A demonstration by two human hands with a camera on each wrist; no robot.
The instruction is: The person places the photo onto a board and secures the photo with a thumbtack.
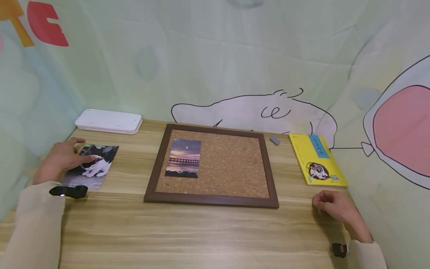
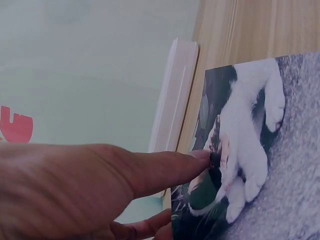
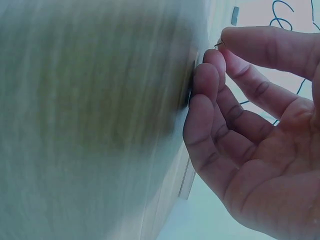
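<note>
A photo of a black-and-white cat (image 1: 100, 168) is at the left of the table. My left hand (image 1: 64, 158) holds it by its left edge, thumb (image 2: 195, 160) over the picture and other fingers partly hidden at the edge. To the right, my right hand (image 1: 334, 205) is close above the tabletop, pinching a thumbtack (image 3: 218, 44) between thumb and forefinger; only its thin metal point shows. Between the hands lies a brown-framed corkboard (image 1: 231, 164). On its left half is a sunset pier photo (image 1: 183, 158), with a small pale tack head (image 1: 186, 147) near its top.
A white flat case (image 1: 109, 121) stands at the back left, beyond the cat photo. Near the board's back right corner lies a small grey eraser-like block (image 1: 274, 141). A yellow book (image 1: 317, 160) is at the right edge, beyond my right hand. Printed curtains surround the table.
</note>
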